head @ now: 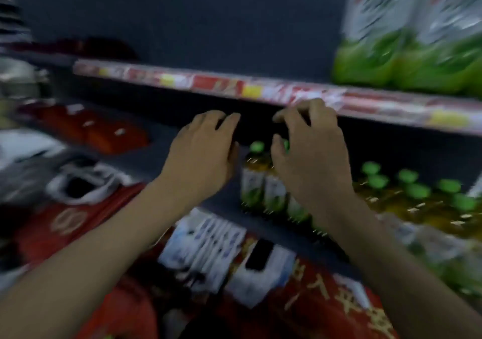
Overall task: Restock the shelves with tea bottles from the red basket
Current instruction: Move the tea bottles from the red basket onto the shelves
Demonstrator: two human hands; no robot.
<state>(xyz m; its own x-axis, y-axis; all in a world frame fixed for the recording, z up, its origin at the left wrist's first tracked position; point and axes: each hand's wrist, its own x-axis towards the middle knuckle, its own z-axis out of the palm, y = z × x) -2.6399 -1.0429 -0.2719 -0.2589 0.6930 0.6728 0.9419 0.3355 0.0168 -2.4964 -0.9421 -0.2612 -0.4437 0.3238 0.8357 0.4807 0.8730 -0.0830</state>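
Upright tea bottles [257, 179] stand on the shelf [159, 153]. Nearest them, the right hand [310, 153] curls its fingers over the caps (grip unclear, blur). The left hand [200, 153], just left of bottles, is loose & empty.

Bare shelf floor [161, 156] lies open at nine o'clock of the tea bottles [254, 179]; upper shelf edge [234, 88] blocks twelve o'clock.

Bottles [254, 182]: green caps, amber tea, white-and-green labels. All upright, packed close in rows on the right part of the lower shelf [161, 161], front row near its edge. Shelf dark. Heavy motion blur; label print unreadable.
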